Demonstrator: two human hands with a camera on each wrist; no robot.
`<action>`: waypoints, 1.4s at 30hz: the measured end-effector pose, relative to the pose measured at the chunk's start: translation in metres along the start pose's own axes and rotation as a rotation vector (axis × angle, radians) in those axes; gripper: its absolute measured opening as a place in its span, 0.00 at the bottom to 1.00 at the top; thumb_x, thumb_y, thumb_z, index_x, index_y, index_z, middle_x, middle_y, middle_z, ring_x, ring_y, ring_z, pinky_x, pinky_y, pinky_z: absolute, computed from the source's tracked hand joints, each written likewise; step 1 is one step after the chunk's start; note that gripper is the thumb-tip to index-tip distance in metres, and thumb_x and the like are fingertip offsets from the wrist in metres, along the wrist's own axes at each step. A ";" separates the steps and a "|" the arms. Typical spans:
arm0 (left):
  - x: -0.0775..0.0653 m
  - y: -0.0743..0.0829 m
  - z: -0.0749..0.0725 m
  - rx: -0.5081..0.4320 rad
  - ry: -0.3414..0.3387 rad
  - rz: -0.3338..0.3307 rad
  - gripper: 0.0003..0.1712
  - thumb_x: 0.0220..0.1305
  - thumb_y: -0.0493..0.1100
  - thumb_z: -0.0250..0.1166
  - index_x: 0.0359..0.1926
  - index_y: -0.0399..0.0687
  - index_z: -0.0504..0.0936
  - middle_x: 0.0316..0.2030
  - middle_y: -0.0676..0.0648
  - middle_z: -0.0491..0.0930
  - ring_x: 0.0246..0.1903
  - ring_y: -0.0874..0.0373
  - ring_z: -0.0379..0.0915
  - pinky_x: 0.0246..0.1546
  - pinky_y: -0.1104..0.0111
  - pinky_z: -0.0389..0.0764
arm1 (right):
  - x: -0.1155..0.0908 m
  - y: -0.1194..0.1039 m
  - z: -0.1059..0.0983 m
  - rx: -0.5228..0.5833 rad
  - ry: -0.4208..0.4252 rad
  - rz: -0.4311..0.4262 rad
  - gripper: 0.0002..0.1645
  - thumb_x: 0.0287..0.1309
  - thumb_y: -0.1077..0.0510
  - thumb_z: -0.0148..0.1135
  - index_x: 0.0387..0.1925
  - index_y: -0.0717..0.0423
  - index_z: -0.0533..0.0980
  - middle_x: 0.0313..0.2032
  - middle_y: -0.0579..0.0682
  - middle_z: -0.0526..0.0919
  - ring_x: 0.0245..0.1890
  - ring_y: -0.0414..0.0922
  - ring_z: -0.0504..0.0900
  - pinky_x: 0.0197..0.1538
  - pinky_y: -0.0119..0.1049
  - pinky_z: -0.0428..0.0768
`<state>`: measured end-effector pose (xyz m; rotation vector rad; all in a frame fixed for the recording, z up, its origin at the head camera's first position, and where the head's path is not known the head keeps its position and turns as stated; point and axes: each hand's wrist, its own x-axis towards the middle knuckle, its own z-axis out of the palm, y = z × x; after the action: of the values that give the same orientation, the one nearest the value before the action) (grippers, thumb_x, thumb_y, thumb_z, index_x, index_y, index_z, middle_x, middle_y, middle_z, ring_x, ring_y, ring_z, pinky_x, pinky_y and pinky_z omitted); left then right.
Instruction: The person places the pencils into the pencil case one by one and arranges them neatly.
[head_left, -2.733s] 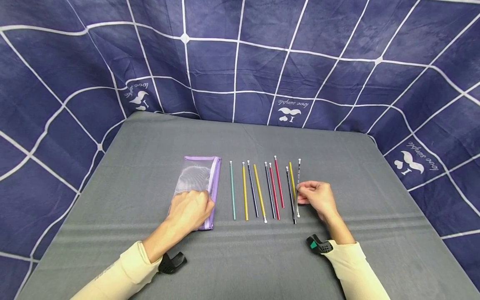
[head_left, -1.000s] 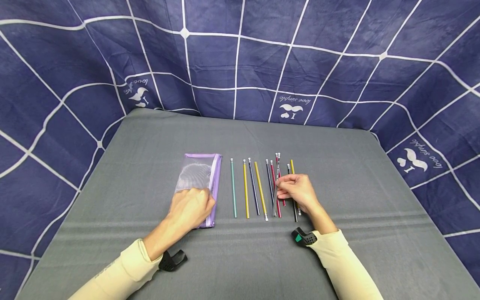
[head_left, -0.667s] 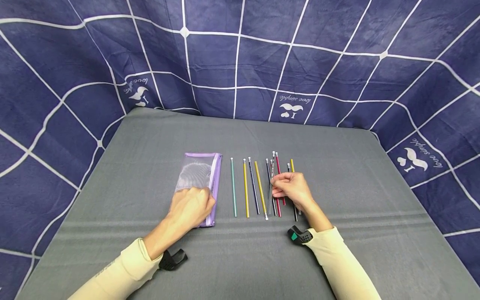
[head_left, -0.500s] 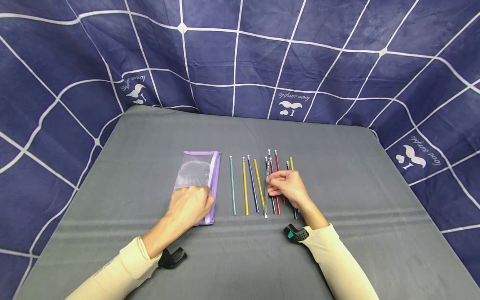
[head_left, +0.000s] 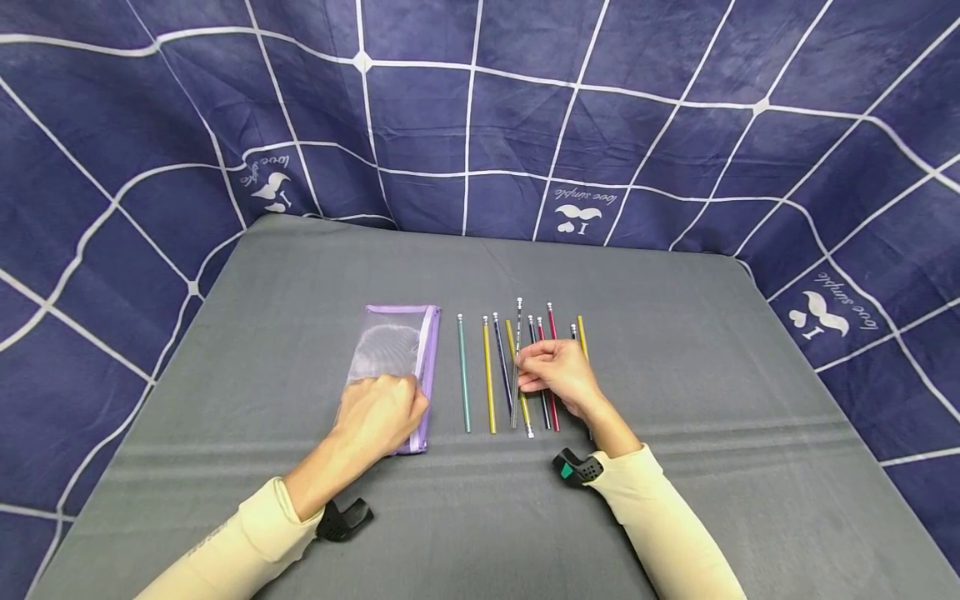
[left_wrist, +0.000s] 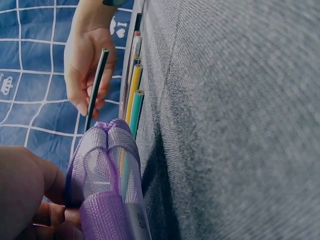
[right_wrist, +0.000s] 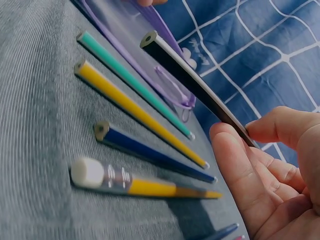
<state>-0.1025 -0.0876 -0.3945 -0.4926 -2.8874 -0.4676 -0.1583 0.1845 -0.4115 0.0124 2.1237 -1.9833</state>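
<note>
My left hand (head_left: 381, 410) grips the near part of a purple-edged mesh zip pouch (head_left: 386, 346); in the left wrist view its fingers hold the pouch's purple edge (left_wrist: 102, 215), with the zip side facing up. My right hand (head_left: 558, 375) pinches a dark pencil (right_wrist: 192, 82) between thumb and fingers, its eraser end pointing away. This pencil is raised over the row, overlapping a blue pencil (head_left: 502, 354) and a yellow pencil (head_left: 524, 408) in the head view. Closest to the pouch lie a green pencil (head_left: 463, 375) and another yellow pencil (head_left: 489, 375).
Right of the held pencil lie a dark blue pencil (head_left: 545, 412), red pencils (head_left: 551, 317) and another yellow pencil (head_left: 582, 329), partly behind the right hand. All rest on a grey cloth-covered table (head_left: 450, 517). A blue grid-patterned curtain (head_left: 420, 125) surrounds it.
My right hand has carried the dark pencil leftward from the right end of the row, across the red and dark blue pencils, toward the pouch. My left hand stays on the pouch.
</note>
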 end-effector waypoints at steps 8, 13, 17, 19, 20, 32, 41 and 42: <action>0.000 0.001 0.002 -0.009 0.004 0.007 0.17 0.54 0.41 0.57 0.12 0.54 0.64 0.12 0.52 0.68 0.13 0.48 0.68 0.16 0.51 0.69 | 0.001 -0.003 0.009 0.005 -0.031 0.006 0.13 0.56 0.72 0.58 0.41 0.82 0.75 0.24 0.55 0.84 0.20 0.41 0.83 0.29 0.35 0.83; 0.000 0.000 0.002 -0.009 -0.009 0.002 0.17 0.54 0.41 0.57 0.12 0.54 0.65 0.12 0.52 0.69 0.14 0.49 0.69 0.16 0.51 0.70 | 0.003 -0.002 0.015 0.015 -0.049 0.006 0.14 0.55 0.72 0.59 0.41 0.81 0.75 0.24 0.57 0.84 0.20 0.42 0.84 0.29 0.36 0.83; -0.001 -0.001 0.002 -0.013 -0.012 -0.008 0.16 0.55 0.41 0.57 0.13 0.54 0.66 0.14 0.51 0.72 0.16 0.47 0.72 0.17 0.50 0.70 | 0.005 0.000 0.021 0.008 -0.058 0.012 0.13 0.54 0.73 0.59 0.41 0.80 0.75 0.25 0.58 0.85 0.20 0.42 0.84 0.29 0.36 0.83; -0.001 -0.001 0.003 -0.014 -0.014 -0.015 0.16 0.55 0.42 0.57 0.13 0.54 0.66 0.15 0.50 0.74 0.17 0.46 0.73 0.18 0.50 0.70 | 0.006 0.000 0.024 0.005 -0.060 0.019 0.13 0.54 0.73 0.59 0.41 0.80 0.75 0.26 0.57 0.85 0.20 0.42 0.84 0.29 0.35 0.83; -0.001 -0.001 0.003 -0.015 -0.016 -0.018 0.16 0.55 0.42 0.57 0.13 0.54 0.66 0.15 0.50 0.74 0.17 0.45 0.74 0.18 0.50 0.70 | 0.006 -0.001 0.027 0.005 -0.063 0.024 0.13 0.55 0.73 0.59 0.41 0.80 0.75 0.26 0.57 0.85 0.20 0.42 0.83 0.29 0.35 0.83; 0.001 -0.001 0.001 -0.013 -0.019 -0.011 0.16 0.55 0.42 0.56 0.13 0.54 0.66 0.14 0.51 0.72 0.16 0.47 0.72 0.16 0.51 0.69 | 0.009 -0.008 0.049 0.016 -0.092 0.056 0.12 0.55 0.73 0.60 0.41 0.79 0.76 0.25 0.58 0.84 0.20 0.42 0.83 0.29 0.35 0.83; 0.001 -0.001 0.000 -0.010 -0.016 -0.010 0.16 0.56 0.42 0.57 0.13 0.54 0.67 0.14 0.50 0.73 0.16 0.44 0.73 0.16 0.51 0.69 | 0.014 -0.009 0.064 0.014 -0.113 0.064 0.12 0.56 0.72 0.61 0.42 0.78 0.76 0.24 0.56 0.84 0.20 0.41 0.83 0.29 0.35 0.83; 0.001 -0.001 0.000 -0.009 -0.017 -0.010 0.16 0.56 0.42 0.57 0.13 0.53 0.67 0.14 0.50 0.73 0.17 0.44 0.74 0.16 0.51 0.69 | 0.014 -0.009 0.065 0.013 -0.114 0.064 0.12 0.56 0.71 0.62 0.41 0.78 0.76 0.24 0.56 0.84 0.20 0.41 0.83 0.29 0.35 0.83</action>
<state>-0.1038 -0.0878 -0.3949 -0.4862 -2.9066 -0.4808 -0.1623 0.1175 -0.4087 -0.0290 2.0145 -1.9134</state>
